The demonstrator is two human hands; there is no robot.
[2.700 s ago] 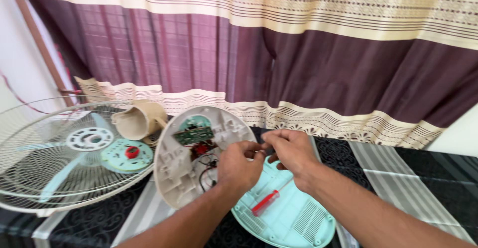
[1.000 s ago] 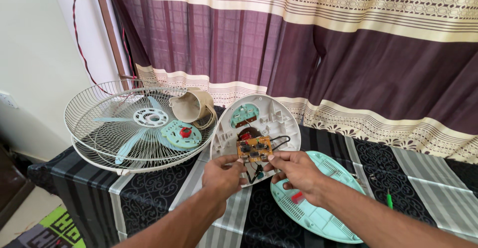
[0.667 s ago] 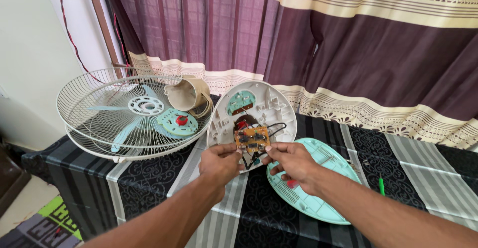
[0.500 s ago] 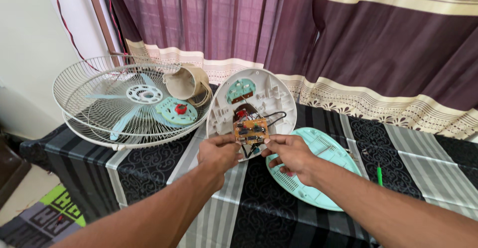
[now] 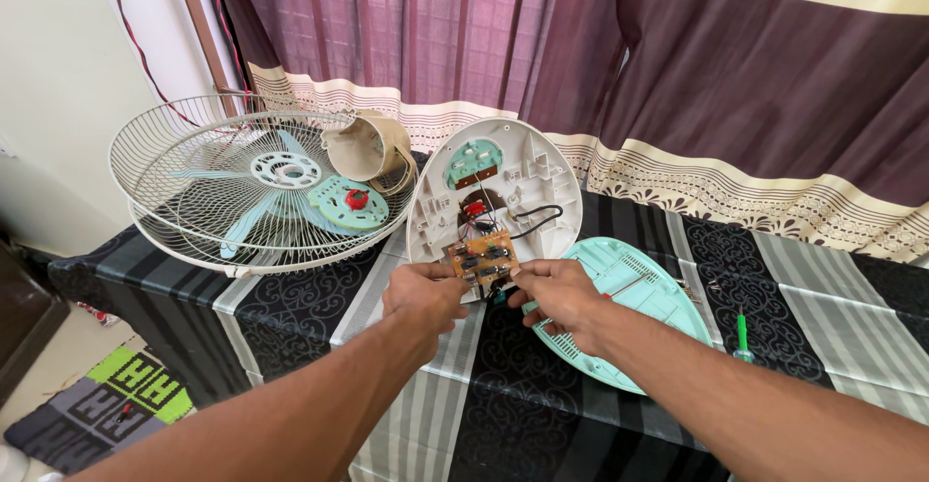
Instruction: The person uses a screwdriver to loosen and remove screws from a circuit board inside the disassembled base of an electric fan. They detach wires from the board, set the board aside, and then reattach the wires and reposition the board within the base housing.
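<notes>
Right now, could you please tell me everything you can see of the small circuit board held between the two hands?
The circuit board is a small brownish rectangle with dark components on its upper face, tilted slightly. The left hand pinches its lower left edge and the right hand its lower right corner. Thin red and black wires run from it up into the open white housing behind it. It sits raised above the patterned tablecloth.

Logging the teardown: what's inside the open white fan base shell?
White fan base shell: green part at top, red component, black and red wires to the circuit board both hands hold. Its lower interior is hidden behind the board.
</notes>
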